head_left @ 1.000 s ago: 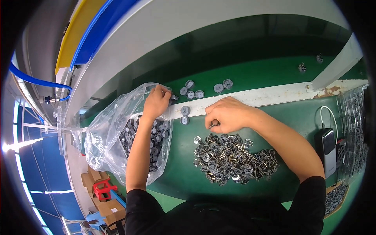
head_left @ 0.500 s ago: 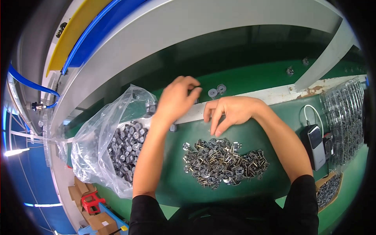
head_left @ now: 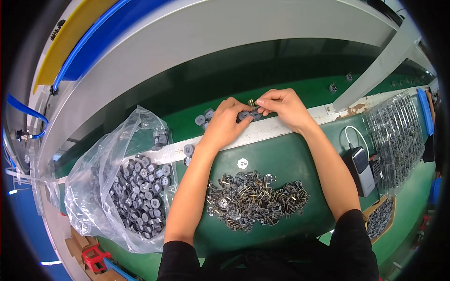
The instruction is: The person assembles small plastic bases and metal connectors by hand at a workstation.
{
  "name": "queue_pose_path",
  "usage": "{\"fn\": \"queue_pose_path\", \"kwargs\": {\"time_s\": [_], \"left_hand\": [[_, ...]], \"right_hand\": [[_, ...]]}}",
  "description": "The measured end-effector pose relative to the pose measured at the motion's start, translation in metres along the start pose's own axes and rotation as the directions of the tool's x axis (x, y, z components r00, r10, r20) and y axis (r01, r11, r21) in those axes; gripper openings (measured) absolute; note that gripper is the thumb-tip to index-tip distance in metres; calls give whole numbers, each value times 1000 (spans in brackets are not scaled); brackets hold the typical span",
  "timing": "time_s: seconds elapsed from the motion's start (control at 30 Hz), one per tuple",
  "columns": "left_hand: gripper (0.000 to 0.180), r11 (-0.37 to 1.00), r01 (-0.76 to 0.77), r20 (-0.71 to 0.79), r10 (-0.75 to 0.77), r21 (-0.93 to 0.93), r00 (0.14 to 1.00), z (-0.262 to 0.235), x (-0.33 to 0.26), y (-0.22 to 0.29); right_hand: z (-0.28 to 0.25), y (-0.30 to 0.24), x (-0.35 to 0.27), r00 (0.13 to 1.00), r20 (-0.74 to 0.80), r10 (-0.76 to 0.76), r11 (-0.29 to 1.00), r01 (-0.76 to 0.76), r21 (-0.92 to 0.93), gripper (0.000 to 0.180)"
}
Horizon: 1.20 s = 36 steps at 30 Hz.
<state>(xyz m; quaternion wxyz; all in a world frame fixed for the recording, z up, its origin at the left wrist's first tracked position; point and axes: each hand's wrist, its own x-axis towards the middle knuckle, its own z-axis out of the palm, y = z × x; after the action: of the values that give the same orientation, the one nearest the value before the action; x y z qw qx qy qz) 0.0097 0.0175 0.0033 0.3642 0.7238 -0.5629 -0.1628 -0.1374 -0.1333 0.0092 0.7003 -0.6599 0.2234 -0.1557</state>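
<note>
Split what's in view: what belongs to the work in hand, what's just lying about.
Belongs, it seems:
- left hand, fingers at a grey round part
- right hand, pinching a pinned piece
- heap of pinned pieces
- clear bag of grey round parts

Apparently just there:
- grey-and-black device
- red stool
- cardboard boxes

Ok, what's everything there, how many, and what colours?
Plastic bag: one, clear, left
Bagged caps: uncountable, grey, inside it
Loose caps: several, grey, right of it
Pinned parts: a pile, metallic and dark, middle
Flat piece: one, white, beyond pile
Power bank: one, grey and black, right
Cable: one, white, at power bank
Trays: count unclear, transparent, far right
Parts box: one, brown, lower right
Stool: one, red, lower left
Panels: two, yellow and blue, upper left
Bench: one, green, under pile
Sleeves: two, black, bottom
Left hand: one, at caps
Right hand: one, at gold pins
</note>
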Motion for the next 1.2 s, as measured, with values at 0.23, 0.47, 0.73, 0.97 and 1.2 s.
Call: {"fn": "queue_pose_path", "kwargs": {"time_s": [0.23,0.47,0.73,0.97,1.2], "left_hand": [[23,993,-66,-85,74,97,994,6,0,-2],[22,986,-85,-143,106,145,984,8,0,-7],[23,990,-66,-157,85,123,984,10,1,-7],[23,995,-46,-154,59,84,986,9,1,-6],[19,999,-50,-172,49,-1,984,8,2,-2]], "right_hand": [[5,0,7,998,-21,-59,906,45,-421,17],[6,2,9,971,124,-202,798,237,-554,18],[6,1,9,984,15,-178,809,155,-567,11],[13,5,5,959,44,-278,681,230,-695,8],[12,13,10,871,-148,-468,543,151,-826,13]]}}
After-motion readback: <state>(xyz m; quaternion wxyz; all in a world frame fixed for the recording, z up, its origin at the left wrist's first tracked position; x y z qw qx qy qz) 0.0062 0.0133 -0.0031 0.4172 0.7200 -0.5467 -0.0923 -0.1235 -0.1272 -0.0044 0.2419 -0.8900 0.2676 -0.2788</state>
